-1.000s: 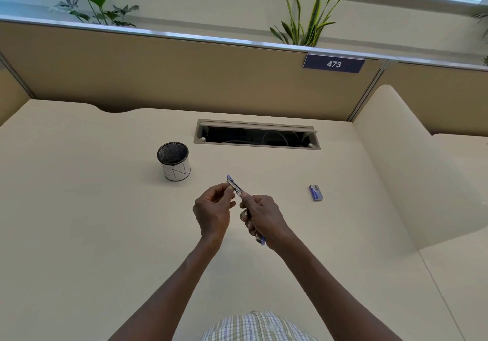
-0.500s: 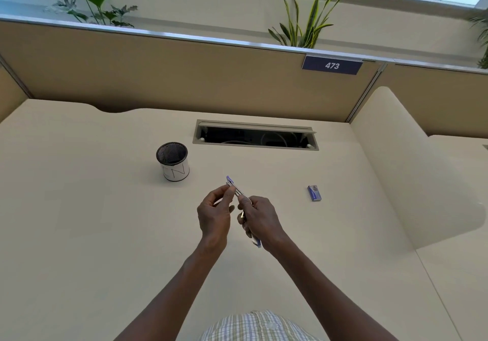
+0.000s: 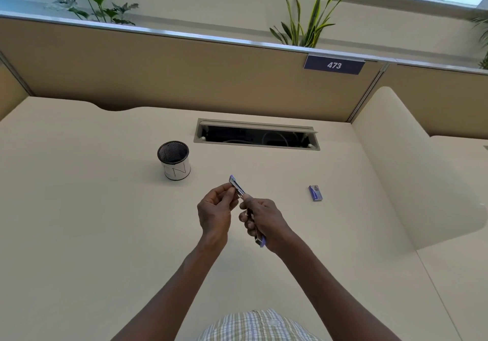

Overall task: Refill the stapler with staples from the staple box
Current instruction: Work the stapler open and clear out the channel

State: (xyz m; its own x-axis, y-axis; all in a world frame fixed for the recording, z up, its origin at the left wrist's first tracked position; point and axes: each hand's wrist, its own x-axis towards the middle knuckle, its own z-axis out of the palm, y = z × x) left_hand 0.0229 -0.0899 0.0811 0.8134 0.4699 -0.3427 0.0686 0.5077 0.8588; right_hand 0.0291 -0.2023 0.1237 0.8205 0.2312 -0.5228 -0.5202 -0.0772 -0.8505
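A small purple and metal stapler (image 3: 237, 187) is held above the desk between both hands. My right hand (image 3: 264, 222) grips its body, and the purple rear end sticks out below the palm. My left hand (image 3: 215, 215) pinches the stapler's front end with thumb and fingertips. Whether staples are in it is too small to tell. The small blue staple box (image 3: 315, 192) lies flat on the desk to the right, apart from both hands.
A mesh pen cup (image 3: 174, 160) with a white label stands at the back left. An open cable slot (image 3: 256, 134) sits in the desk behind the hands. A partition wall with a "473" sign (image 3: 334, 65) closes the back; a curved side panel (image 3: 412, 171) rises on the right.
Both hands keep hold of the stapler in nearly the same place. My left fingers have shifted slightly along its front end.
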